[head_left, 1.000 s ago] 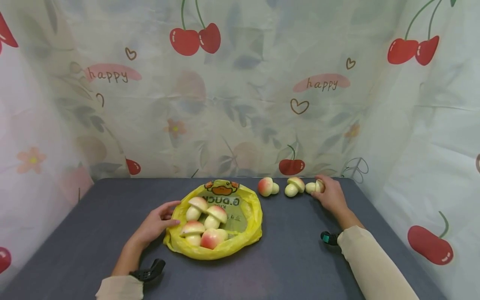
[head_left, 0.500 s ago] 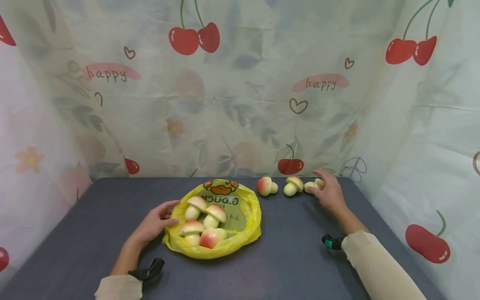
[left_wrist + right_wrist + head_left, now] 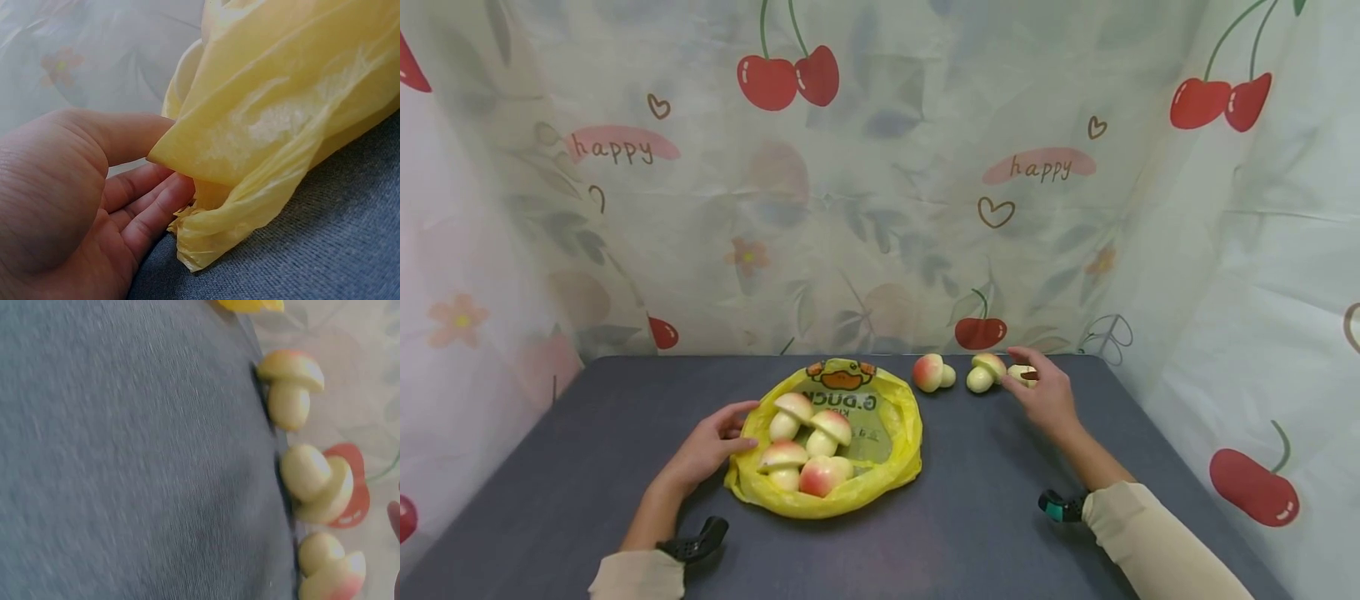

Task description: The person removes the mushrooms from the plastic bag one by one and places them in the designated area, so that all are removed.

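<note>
My left hand holds the left rim of a yellow plastic bag, thumb and fingertips on either side of the film. Inside the open bag lie several toy mushrooms with cream stems and pinkish-red caps, including a front mushroom. Along the table's back edge stand a left mushroom, a middle mushroom and a right mushroom. Fingers spread, my right hand hovers at the right and middle mushrooms, partly hiding the right one. It grips nothing; whether it touches either is unclear.
A dark grey table lies under everything. Pale curtains printed with cherries enclose its back and sides, the back one close behind the mushroom row. Printed on the bag is a duck picture.
The right hand has let go of the rightmost mushroom and shifted left toward the middle one. That mushroom stays at the table's back edge. The left hand keeps its place on the bag.
</note>
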Motion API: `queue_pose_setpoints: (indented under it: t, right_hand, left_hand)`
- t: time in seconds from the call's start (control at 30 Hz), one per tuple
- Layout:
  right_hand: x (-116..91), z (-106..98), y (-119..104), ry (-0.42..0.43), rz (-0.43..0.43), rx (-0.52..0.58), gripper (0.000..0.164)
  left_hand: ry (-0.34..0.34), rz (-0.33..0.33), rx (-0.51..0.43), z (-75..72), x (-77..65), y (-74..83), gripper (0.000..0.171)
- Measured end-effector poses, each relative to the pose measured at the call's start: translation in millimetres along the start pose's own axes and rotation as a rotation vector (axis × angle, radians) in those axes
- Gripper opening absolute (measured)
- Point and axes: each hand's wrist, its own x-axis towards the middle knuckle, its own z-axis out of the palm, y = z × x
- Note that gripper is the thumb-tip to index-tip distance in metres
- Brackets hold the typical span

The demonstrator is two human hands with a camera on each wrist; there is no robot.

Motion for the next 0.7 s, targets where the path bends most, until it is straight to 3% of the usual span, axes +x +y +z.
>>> queue_pose_setpoints:
  t: [0.4, 0.7]
  right_hand:
    - [3, 23, -38, -0.139, 0.034, 0.159, 0.024]
    - [5, 44, -60, -0.358, -0.029, 0.208, 0.026]
  left_hand:
    - [-0.003, -0.002, 0.020, -0.2, 3.9, -5.7, 0.059]
    - [-0.001, -0.007, 0.023, -0.5, 2.5, -2.2, 0.061]
